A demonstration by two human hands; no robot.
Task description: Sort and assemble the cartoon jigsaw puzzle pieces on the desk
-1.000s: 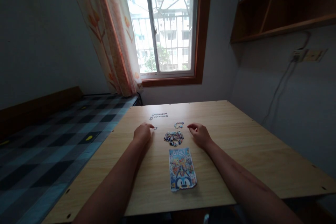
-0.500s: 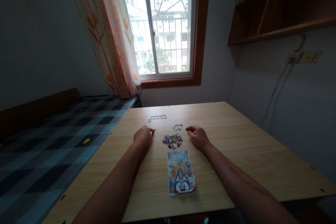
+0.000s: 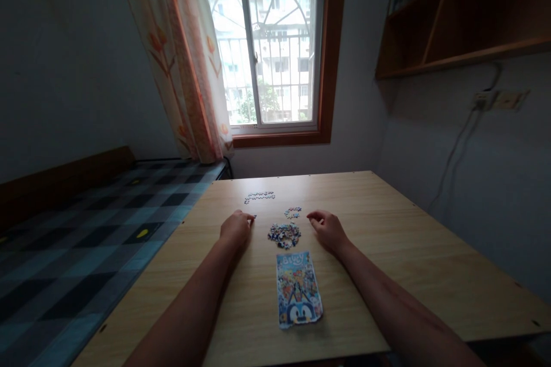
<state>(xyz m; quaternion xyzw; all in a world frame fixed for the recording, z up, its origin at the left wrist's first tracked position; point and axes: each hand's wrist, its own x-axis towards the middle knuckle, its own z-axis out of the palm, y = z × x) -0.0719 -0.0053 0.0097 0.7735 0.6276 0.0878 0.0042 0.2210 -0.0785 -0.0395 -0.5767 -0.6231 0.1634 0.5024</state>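
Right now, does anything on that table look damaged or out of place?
Yes, the cartoon picture on the table: its edge nearest the person is ragged and uneven, unlike its straighter sides, perhaps from tearing. The pile of puzzle pieces just beyond it is jumbled, but nothing looks spilled over the edge.

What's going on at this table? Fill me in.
A person has both bare hands at a wooden table with puzzle pieces on it. The left hand has its fingertips at a small loose piece; whether its grip is closed is unclear. The right hand is beside a small cluster, apart from it. A bigger heap lies between the arms, with a printed cartoon picture nearer the person. Farther off are rows of pieces.
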